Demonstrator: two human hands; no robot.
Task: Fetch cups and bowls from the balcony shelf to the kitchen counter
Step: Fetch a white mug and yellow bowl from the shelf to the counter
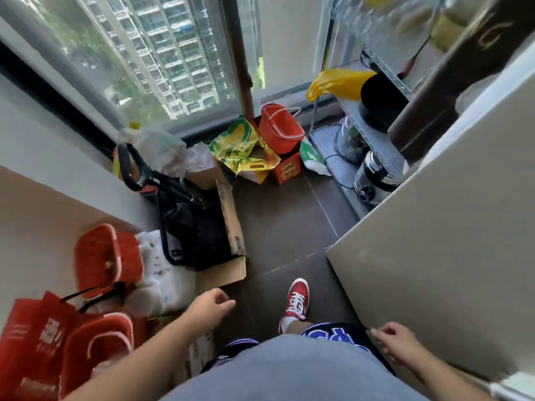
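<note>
I stand on a narrow balcony. A metal wire shelf (359, 131) runs along the right side, at the upper right of the head view. It carries a black pot (379, 102), a steel appliance (373, 175) and a yellow plastic bag (335, 82). No cups or bowls can be made out on it; its upper tier is blurred. My left hand (210, 309) hangs low at centre, fingers loosely curled, holding nothing. My right hand (396, 344) is at the lower right next to a beige panel, fingers apart and empty.
A beige panel (434, 241) closes off the right side. On the left lie red baskets (108, 256), a red bag (31, 345), a cardboard box (228, 247) with a black bag and a yellow-green bag (243, 146). A dark tiled floor strip (283, 227) runs ahead past my red shoe (296, 299).
</note>
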